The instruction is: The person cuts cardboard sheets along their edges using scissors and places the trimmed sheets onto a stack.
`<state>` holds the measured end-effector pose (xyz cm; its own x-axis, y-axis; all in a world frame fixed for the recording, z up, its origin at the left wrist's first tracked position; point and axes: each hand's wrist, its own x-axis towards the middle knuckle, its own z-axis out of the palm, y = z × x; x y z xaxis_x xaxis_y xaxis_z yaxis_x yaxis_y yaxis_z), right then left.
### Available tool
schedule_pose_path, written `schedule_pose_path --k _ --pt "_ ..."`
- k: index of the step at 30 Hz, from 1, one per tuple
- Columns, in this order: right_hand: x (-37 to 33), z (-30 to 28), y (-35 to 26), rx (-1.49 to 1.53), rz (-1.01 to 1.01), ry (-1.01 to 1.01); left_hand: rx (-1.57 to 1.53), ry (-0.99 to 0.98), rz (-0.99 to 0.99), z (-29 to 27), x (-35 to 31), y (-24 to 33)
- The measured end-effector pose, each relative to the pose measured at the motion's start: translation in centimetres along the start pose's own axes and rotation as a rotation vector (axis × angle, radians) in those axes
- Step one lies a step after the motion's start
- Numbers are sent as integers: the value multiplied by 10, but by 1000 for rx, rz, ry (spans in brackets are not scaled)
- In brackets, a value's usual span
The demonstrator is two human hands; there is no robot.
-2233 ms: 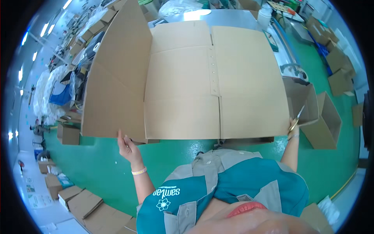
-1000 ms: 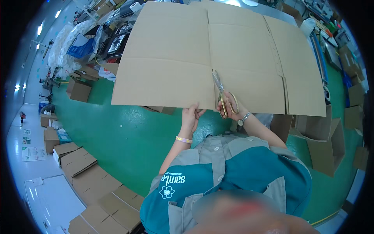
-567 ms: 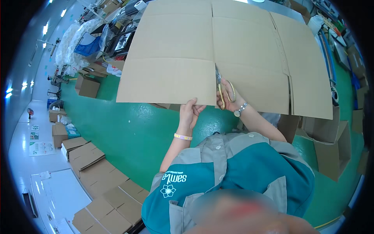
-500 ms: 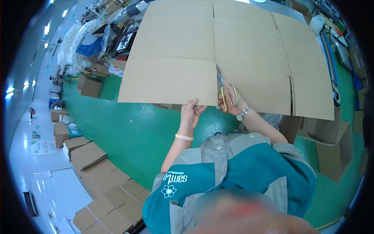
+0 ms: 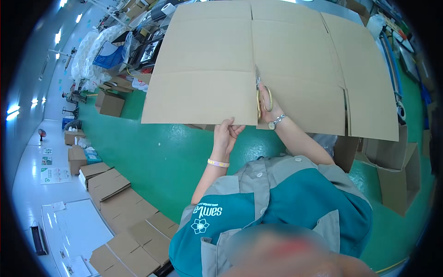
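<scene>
- fingers of the left hand [image 5: 224, 138], nearly closed, pinched the cardboard sheet [image 5: 203, 94], spread towards 12 o'clock
- right hand [image 5: 268, 111], at 2 o'clock from it, curled round the scissors [image 5: 258, 86]
- slit [image 5: 257, 121] seemingly done up to the blades; crease [image 5: 253, 53] just beyond looked uncut

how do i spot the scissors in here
Find the big cardboard sheet filling the upper middle. On its near side is the right hand, wearing a watch. It holds the scissors, whose gold handles stand out against the plain brown.
</scene>
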<state>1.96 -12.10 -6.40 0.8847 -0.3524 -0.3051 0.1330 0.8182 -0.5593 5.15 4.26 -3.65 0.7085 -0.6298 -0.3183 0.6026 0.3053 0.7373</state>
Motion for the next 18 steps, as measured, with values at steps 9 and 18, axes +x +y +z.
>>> schedule_pose_path --k 9,18 --pt "19 -27 28 -165 20 155 223 -21 -98 13 2 -3" --pt "31 -13 -4 -204 -25 9 149 -70 -132 14 3 1"
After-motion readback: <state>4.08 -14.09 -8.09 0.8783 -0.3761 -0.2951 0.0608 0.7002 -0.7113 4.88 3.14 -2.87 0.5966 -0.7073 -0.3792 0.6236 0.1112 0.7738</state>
